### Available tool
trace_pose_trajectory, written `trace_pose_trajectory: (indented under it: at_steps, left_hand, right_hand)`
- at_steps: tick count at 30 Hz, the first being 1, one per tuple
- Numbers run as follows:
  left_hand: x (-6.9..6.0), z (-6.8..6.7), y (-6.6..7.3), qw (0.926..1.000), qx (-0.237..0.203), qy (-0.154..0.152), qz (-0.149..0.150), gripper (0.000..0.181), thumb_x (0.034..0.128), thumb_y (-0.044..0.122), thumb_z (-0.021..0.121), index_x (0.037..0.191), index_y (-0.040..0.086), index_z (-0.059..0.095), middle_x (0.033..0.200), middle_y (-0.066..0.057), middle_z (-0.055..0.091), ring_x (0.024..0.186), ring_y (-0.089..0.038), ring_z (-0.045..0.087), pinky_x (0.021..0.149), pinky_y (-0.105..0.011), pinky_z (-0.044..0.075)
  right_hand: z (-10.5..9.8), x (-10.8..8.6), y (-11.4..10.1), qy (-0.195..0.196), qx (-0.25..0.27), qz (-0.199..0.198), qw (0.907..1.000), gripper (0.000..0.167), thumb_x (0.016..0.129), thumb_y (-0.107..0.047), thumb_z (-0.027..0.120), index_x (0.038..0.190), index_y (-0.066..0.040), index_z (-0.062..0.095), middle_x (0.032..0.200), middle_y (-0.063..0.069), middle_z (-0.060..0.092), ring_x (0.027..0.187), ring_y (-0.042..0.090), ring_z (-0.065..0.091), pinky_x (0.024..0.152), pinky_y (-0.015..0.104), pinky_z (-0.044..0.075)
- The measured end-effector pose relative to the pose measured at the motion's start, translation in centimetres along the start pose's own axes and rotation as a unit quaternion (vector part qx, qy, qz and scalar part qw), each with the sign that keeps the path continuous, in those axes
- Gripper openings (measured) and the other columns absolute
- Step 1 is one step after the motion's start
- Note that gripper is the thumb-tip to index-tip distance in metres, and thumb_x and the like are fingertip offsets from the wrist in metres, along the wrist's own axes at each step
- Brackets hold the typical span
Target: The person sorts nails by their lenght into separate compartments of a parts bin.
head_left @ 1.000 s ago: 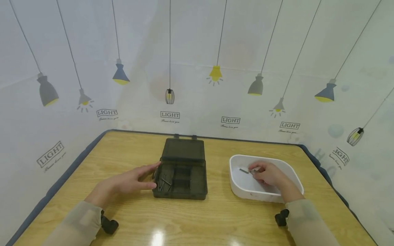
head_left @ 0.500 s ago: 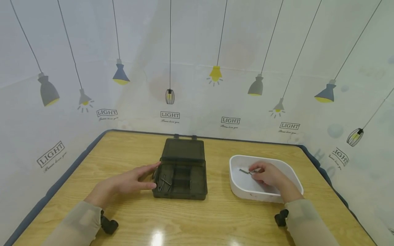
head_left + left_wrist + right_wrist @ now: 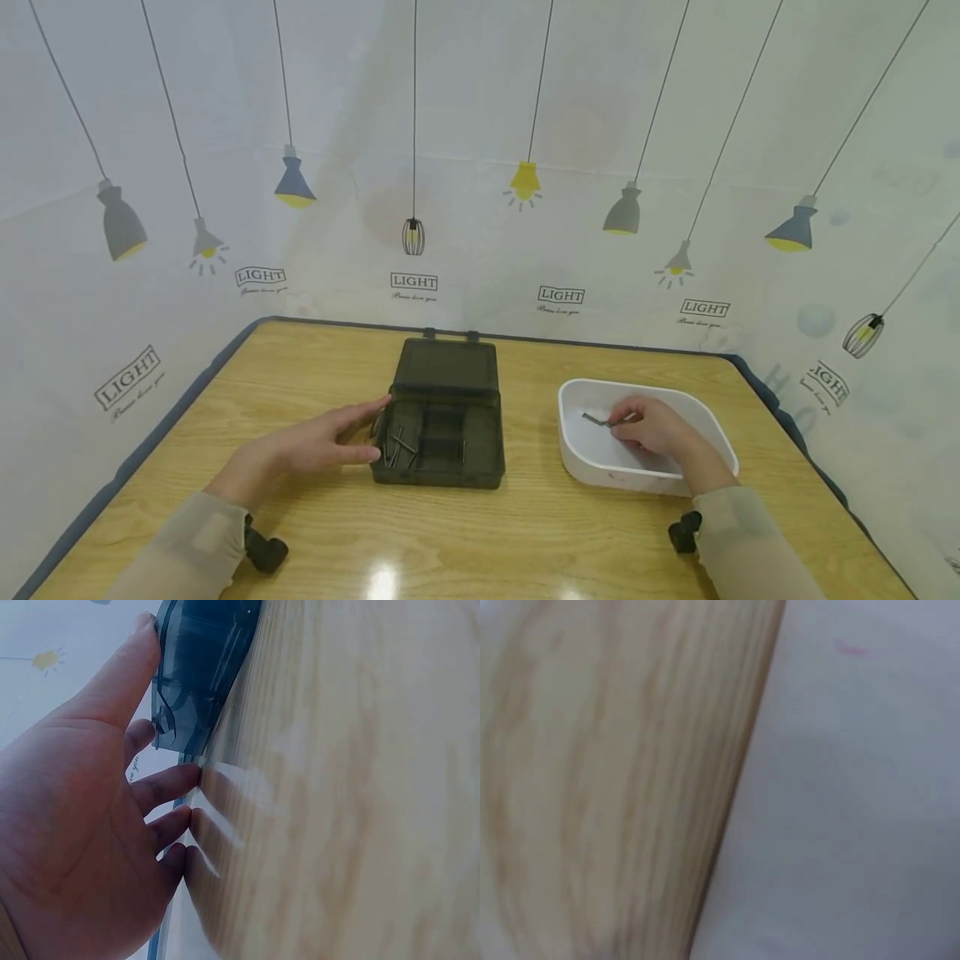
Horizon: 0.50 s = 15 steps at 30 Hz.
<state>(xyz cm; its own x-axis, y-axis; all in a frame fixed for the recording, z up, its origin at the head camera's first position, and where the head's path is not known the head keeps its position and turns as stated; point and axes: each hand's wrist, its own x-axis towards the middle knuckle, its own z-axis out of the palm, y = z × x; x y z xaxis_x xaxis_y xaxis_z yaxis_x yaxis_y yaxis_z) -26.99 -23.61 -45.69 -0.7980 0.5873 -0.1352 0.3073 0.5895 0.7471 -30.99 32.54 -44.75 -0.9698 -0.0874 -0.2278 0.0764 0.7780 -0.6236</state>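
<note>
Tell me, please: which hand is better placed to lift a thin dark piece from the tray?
Likely the right hand: it is inside the white tray, fingertips at a thin dark piece. The left hand is at the dark box.

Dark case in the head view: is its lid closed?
No, the lid of the dark case is open, tipped back on the far side.

Right hand (image 3: 652, 427), within the white tray (image 3: 567, 433): we note thumb and forefinger drawn closer together than one second earlier | Slim metal piece (image 3: 595, 418), toward the tray's left wall: we now see it meet the fingertips, formerly just apart.
</note>
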Motion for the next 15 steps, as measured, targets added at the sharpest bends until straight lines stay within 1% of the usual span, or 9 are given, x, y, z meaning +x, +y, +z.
trace_pose_trajectory:
  at_steps: [7, 15]
  left_hand:
    - [-0.02, 0.04, -0.06, 0.9996, -0.027, -0.012, -0.003, 0.092, 0.1095, 0.045, 0.068, 0.179, 0.024, 0.012, 0.184, -0.02, 0.016, 0.17, -0.047, 0.016, 0.136, -0.069, 0.019]
    - [-0.2, 0.09, 0.19, 0.9997, -0.023, -0.006, -0.005, 0.092, 0.1088, 0.045, 0.069, 0.179, 0.025, 0.013, 0.183, -0.021, 0.018, 0.17, -0.047, 0.017, 0.136, -0.069, 0.019]
  right_hand:
    - [-0.04, -0.33, -0.36, 0.0, -0.006, 0.014, 0.9999, 0.014, 0.103, -0.015, 0.077, 0.114, -0.006, 0.077, 0.1, 0.006, 0.071, 0.088, 0.02, 0.062, 0.072, 0.029, 0.053]
    - [-0.08, -0.46, -0.64, -0.002, -0.02, 0.019, 0.9996, 0.015, 0.103, -0.018, 0.075, 0.112, -0.006, 0.078, 0.096, 0.006, 0.07, 0.087, 0.02, 0.062, 0.072, 0.029, 0.053]
